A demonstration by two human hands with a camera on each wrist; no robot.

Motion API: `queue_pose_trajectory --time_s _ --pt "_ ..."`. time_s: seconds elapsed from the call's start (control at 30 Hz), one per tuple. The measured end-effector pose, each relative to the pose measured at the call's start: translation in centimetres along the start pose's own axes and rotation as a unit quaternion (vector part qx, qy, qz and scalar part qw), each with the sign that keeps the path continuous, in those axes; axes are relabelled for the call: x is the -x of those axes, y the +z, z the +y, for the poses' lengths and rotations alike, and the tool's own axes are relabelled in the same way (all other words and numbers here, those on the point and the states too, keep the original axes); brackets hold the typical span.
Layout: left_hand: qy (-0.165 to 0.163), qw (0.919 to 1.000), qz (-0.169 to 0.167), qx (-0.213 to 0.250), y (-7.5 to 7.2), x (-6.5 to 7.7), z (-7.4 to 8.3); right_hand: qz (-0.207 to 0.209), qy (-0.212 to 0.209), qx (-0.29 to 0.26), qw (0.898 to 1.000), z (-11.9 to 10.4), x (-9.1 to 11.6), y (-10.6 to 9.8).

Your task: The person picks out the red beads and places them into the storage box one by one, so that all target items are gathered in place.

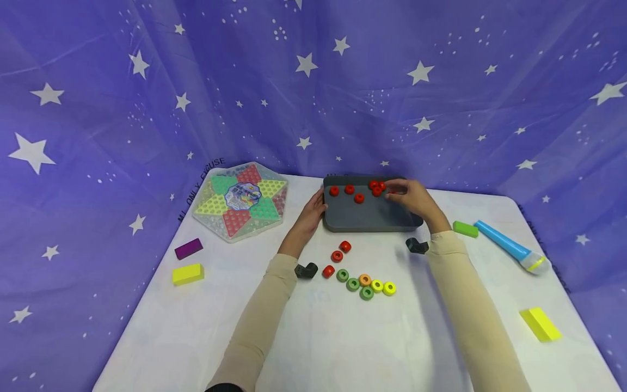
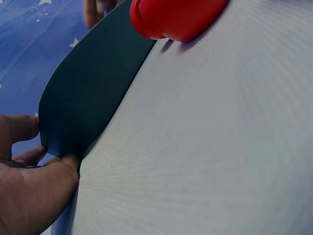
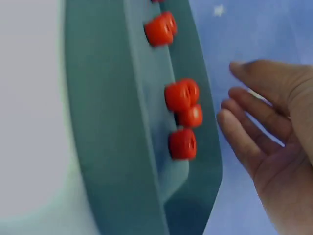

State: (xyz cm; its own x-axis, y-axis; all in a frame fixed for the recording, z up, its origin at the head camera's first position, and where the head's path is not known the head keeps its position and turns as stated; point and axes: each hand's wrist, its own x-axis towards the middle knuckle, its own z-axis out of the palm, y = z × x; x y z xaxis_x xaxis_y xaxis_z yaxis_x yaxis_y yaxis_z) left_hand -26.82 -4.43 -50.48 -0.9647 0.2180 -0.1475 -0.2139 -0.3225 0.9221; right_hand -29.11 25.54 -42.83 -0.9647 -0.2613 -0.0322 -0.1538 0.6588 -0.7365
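Several red ring-shaped beads (image 1: 360, 198) lie in a dark grey tray (image 1: 374, 227) near the table's far edge. My left hand (image 1: 309, 213) is at the tray's left end, its fingertips and thumb touching the outside of the wall near the corner in the left wrist view. Over the tray's right part is my right hand (image 1: 413, 197), fingers slightly bent and apart. The right wrist view shows nothing between its fingers (image 3: 239, 132), with red beads (image 3: 182, 144) in the tray beside them. In front of the tray sit three more red beads (image 1: 337, 256).
Nearer me are green rings (image 1: 353, 284), an orange ring (image 1: 364, 279) and yellow rings (image 1: 389, 288). A star-patterned game board (image 1: 243, 198) is at left, by purple (image 1: 188, 249) and yellow blocks (image 1: 188, 274). At right are a green block (image 1: 465, 229), a blue toy microphone (image 1: 504, 240) and another yellow block (image 1: 540, 324).
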Motion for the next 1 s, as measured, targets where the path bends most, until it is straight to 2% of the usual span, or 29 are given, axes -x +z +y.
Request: queue_pose_trajectory --time_s 0.17,0.3,0.43,0.6,0.73,0.87,1.0 --pt "0.004 1.0 -0.006 -0.002 0.0 -0.2 0.1 -0.054 -0.032 -0.092 0.994 -2.3 3.1 1.0" --pt "0.0 1.0 -0.003 0.003 0.1 -0.2 0.2 -0.12 -0.047 -0.157 0.979 -4.4 5.3 2.3" --pt "-0.001 1.0 0.001 -0.001 0.1 -0.1 0.3 -0.185 -0.077 -0.175 0.964 -5.0 6.5 4.4" --pt "-0.003 1.0 0.002 0.0 0.0 0.0 0.4 -0.253 -0.107 -0.181 0.945 -3.9 6.3 7.3" --pt "0.001 1.0 -0.001 0.006 -0.1 0.0 0.4 -0.277 -0.144 -0.169 0.935 -3.5 6.1 8.9" --pt "0.004 1.0 -0.003 0.007 0.0 0.0 0.3 -0.277 -0.169 -0.118 0.938 -3.5 6.0 9.8" --pt "0.003 1.0 0.0 0.008 0.2 0.0 0.1 -0.272 -0.171 -0.068 0.945 -3.7 6.1 10.2"
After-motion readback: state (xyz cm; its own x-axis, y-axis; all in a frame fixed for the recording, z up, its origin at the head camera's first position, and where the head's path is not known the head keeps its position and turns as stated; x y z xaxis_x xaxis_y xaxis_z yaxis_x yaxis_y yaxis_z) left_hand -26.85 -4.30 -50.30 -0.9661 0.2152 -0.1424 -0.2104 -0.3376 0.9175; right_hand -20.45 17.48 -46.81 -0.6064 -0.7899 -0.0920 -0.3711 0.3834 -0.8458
